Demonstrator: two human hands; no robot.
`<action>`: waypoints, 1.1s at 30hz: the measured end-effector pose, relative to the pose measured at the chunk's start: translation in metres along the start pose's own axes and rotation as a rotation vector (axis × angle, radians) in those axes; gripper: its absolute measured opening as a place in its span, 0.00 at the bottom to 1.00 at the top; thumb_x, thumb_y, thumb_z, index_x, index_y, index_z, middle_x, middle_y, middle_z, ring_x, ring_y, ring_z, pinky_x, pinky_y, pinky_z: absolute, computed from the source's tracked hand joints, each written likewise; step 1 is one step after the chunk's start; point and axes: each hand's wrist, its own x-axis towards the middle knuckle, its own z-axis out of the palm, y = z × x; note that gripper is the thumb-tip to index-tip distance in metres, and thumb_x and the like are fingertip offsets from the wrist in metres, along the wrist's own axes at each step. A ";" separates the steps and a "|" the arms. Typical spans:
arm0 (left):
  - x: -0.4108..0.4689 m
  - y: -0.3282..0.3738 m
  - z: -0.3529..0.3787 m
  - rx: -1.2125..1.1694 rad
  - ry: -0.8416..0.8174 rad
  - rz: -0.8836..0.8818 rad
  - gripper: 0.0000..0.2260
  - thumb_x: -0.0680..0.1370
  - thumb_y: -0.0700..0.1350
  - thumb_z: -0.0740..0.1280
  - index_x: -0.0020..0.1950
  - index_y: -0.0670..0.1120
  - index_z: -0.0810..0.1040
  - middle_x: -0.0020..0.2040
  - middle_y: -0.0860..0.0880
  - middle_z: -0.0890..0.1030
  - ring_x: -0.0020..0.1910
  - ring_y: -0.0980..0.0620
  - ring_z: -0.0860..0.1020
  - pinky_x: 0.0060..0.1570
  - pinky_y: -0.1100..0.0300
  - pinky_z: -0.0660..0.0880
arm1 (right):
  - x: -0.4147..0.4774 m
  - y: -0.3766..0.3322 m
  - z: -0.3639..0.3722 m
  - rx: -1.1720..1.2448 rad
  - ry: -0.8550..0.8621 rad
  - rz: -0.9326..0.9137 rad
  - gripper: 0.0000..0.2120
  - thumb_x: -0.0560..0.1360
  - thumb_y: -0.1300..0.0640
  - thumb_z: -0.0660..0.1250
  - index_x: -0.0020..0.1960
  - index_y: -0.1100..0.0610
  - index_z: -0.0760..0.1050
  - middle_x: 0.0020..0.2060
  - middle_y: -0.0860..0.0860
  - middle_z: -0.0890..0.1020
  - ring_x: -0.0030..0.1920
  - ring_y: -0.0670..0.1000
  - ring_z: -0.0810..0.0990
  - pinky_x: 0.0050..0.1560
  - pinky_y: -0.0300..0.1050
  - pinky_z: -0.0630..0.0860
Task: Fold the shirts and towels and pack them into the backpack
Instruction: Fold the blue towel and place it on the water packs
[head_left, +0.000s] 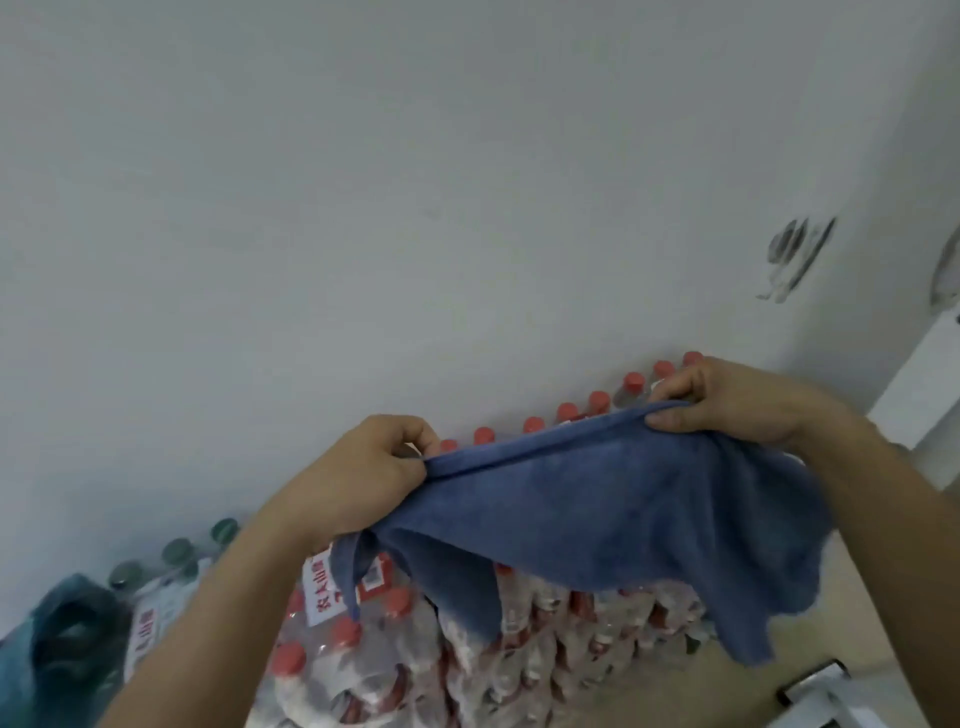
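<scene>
Risk: blue towel (623, 519) hangs in the air above packs of red-capped water bottles (545, 649), left hand (363, 478) and right hand (727, 400) each pinching its top hem, and its lower edge sags unevenly, so a fold from this hold would likely come out skewed, or a slipped pinch would drop it on the bottles. Count: one towel, two hands, three green-capped bottles (176, 552) at left; no shirt or backpack in view.

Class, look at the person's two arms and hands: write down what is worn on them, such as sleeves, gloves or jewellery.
The left hand and right hand are bare, with no gloves, rings or markings visible. The left forearm and right forearm are bare to the picture's edge: no sleeve, watch or bracelet in view.
</scene>
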 end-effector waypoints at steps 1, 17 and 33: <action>-0.016 -0.016 -0.009 -0.004 -0.004 -0.025 0.06 0.66 0.39 0.59 0.37 0.44 0.75 0.28 0.49 0.76 0.28 0.54 0.71 0.31 0.60 0.67 | 0.004 -0.012 0.015 -0.035 0.004 -0.003 0.08 0.70 0.46 0.71 0.41 0.50 0.84 0.39 0.47 0.85 0.43 0.47 0.83 0.51 0.48 0.77; -0.083 -0.247 -0.119 0.200 0.431 -0.351 0.07 0.73 0.36 0.63 0.43 0.49 0.74 0.37 0.48 0.81 0.38 0.47 0.77 0.38 0.57 0.71 | 0.088 -0.086 0.218 -0.222 0.336 0.036 0.12 0.73 0.65 0.67 0.35 0.51 0.75 0.32 0.47 0.78 0.36 0.49 0.77 0.35 0.39 0.67; -0.041 -0.311 -0.038 0.771 0.319 -0.176 0.23 0.65 0.41 0.71 0.61 0.50 0.78 0.66 0.43 0.74 0.63 0.41 0.73 0.52 0.44 0.74 | 0.170 -0.078 0.278 -0.399 0.471 0.109 0.05 0.76 0.63 0.63 0.50 0.63 0.76 0.43 0.56 0.75 0.46 0.60 0.77 0.41 0.47 0.66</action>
